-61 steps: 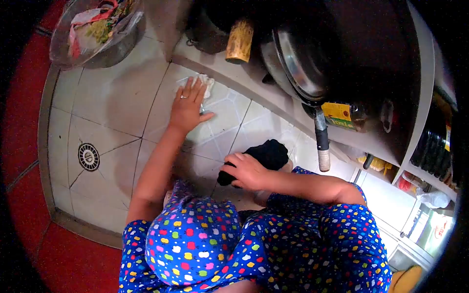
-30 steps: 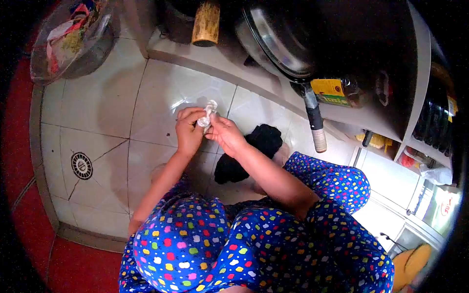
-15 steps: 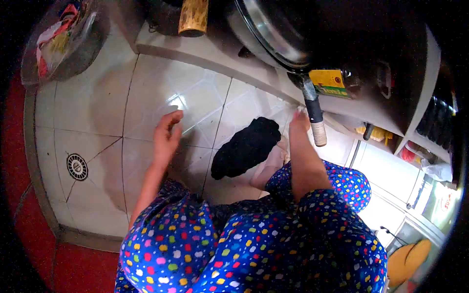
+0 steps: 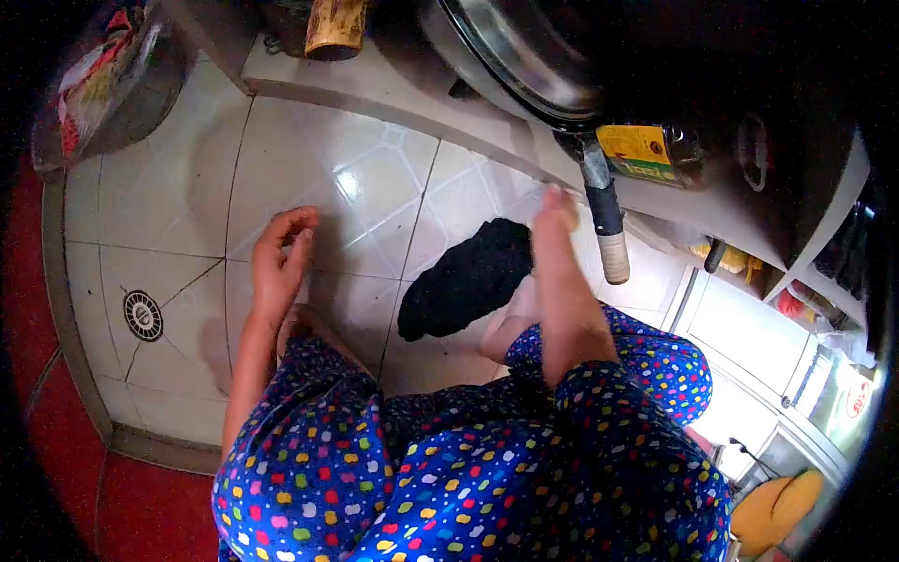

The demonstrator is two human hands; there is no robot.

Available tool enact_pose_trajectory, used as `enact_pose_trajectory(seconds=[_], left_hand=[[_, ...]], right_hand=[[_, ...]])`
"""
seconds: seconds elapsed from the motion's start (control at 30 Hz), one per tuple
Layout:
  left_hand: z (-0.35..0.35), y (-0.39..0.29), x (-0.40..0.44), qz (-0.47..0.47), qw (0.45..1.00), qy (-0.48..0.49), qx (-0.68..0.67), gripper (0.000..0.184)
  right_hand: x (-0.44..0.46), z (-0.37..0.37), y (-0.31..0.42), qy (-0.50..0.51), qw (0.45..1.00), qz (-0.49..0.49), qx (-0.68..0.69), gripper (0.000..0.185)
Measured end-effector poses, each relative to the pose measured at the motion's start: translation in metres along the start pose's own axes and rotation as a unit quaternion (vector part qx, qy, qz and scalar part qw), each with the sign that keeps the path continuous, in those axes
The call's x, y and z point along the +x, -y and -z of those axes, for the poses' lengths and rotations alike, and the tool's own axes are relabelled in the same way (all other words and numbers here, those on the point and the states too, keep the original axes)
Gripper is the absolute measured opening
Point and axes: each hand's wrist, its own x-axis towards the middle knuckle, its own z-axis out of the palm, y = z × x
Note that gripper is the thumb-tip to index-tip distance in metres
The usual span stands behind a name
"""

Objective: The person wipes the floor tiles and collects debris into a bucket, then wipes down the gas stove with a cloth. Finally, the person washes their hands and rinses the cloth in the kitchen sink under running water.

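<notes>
My left hand (image 4: 284, 255) hovers above the tiled floor, fingers bent and thumb apart from them, with nothing between. To the right of it, a crumpled black cloth (image 4: 464, 281) lies on the tiles near my feet, and neither hand touches it. My right hand (image 4: 559, 208) is raised just beyond the cloth's upper right end, close to the ledge and left of a pan's handle (image 4: 604, 211). Its fingers are small and blurred, so whether they hold anything cannot be seen.
A metal pan (image 4: 524, 66) juts out over the ledge. Beside it sits a yellow and green box (image 4: 639, 155). A wooden cylinder (image 4: 335, 30) stands at the top. A floor drain (image 4: 143, 316) is at left, a plastic bag (image 4: 103, 89) at upper left, shelves at right.
My left hand has shifted left and slightly down in the view. The right hand has moved a little left and up. The black cloth still lies on the floor.
</notes>
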Motion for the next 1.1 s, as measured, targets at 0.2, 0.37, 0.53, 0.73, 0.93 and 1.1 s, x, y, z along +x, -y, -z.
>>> enact_pose_trajectory(seconds=[0.2, 0.37, 0.53, 0.73, 0.93, 1.1], left_hand=[[-0.028, 0.013, 0.002, 0.076, 0.995, -0.062, -0.029, 0.027], [-0.040, 0.000, 0.009, -0.101, 0.948, 0.004, 0.300, 0.043], [0.002, 0.024, -0.003, -0.061, 0.888, -0.040, 0.454, 0.060], [-0.006, 0.022, -0.006, -0.027, 0.881, -0.006, 0.473, 0.085], [-0.016, 0.025, -0.004, -0.031, 0.874, -0.020, 0.485, 0.093], [-0.005, 0.029, -0.006, -0.029, 0.878, -0.009, 0.478, 0.093]], right_hand=[[-0.021, -0.030, 0.048, 0.018, 0.820, -0.074, 0.567, 0.041], [-0.083, 0.033, 0.069, 0.020, 0.931, 0.022, 0.364, 0.039], [-0.019, -0.035, 0.006, 0.072, 0.993, 0.088, -0.013, 0.037], [0.016, -0.075, -0.003, 0.065, 0.993, 0.060, 0.076, 0.031], [-0.002, -0.063, 0.037, 0.038, 0.541, -0.165, 0.823, 0.025], [0.074, -0.078, -0.037, -0.012, 0.990, 0.114, -0.080, 0.028]])
